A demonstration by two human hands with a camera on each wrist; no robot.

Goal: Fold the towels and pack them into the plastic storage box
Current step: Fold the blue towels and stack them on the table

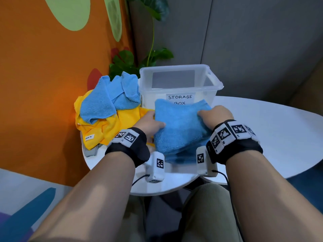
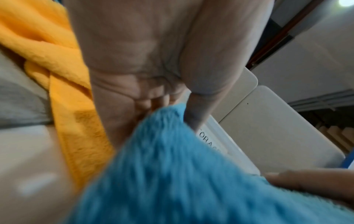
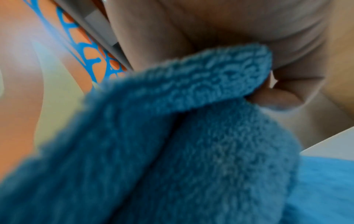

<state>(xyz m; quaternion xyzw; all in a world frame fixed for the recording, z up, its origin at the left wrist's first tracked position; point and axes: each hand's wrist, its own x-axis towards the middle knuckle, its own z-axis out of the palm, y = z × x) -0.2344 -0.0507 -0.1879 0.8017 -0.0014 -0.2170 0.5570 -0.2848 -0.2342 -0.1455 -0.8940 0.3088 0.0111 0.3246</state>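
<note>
Blue folded towel (image 1: 180, 130) is pinched at both side edges by left hand (image 1: 150, 124) and right hand (image 1: 215, 117), each grip closed on it

right wrist cam: my right hand (image 3: 220, 30) up top, fingers curled over folded edge of blue towel (image 3: 191, 136), thumb tip tucked under fold. fluffy towel fills most of frame, bottom part blurry. brighter blue cloth at lower right corner. orange wall with blue squiggle pattern (image 3: 80, 45) behind on left. bit of white table (image 3: 329, 148) at right.
</note>
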